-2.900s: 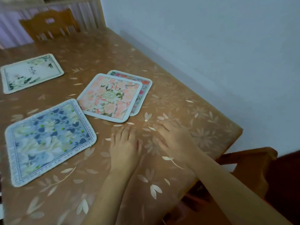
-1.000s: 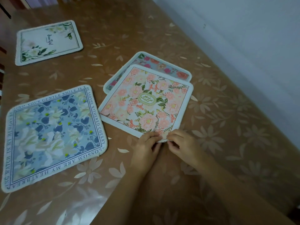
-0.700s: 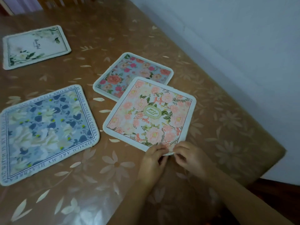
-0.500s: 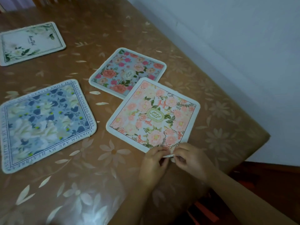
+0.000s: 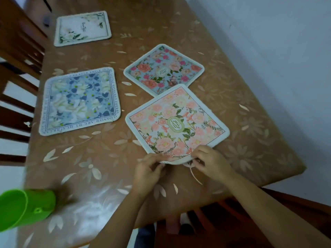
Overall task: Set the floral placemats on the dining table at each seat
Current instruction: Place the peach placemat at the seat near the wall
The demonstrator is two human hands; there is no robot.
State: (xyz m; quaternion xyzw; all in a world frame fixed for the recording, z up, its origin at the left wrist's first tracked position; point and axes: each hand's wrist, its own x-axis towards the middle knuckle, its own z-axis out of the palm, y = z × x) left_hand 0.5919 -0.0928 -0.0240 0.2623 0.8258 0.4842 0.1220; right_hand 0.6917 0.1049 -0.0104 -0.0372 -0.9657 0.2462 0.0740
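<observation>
Both hands pinch the near corner of the pink floral placemat [image 5: 176, 122] on the table [image 5: 232, 90], left hand [image 5: 147, 171] and right hand [image 5: 210, 161] close together. Its far corner overlaps the rose-patterned placemat [image 5: 163, 69]. The blue placemat [image 5: 79, 101] and white placemat [image 5: 82, 27] lie apart to the left, and a green cup [image 5: 23, 208] lies at the near-left edge.

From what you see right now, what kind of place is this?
Likely a home dining room: a table with a flower-patterned cover, a wooden chair beside it, and placemats laid out, like the pink placemat.
</observation>
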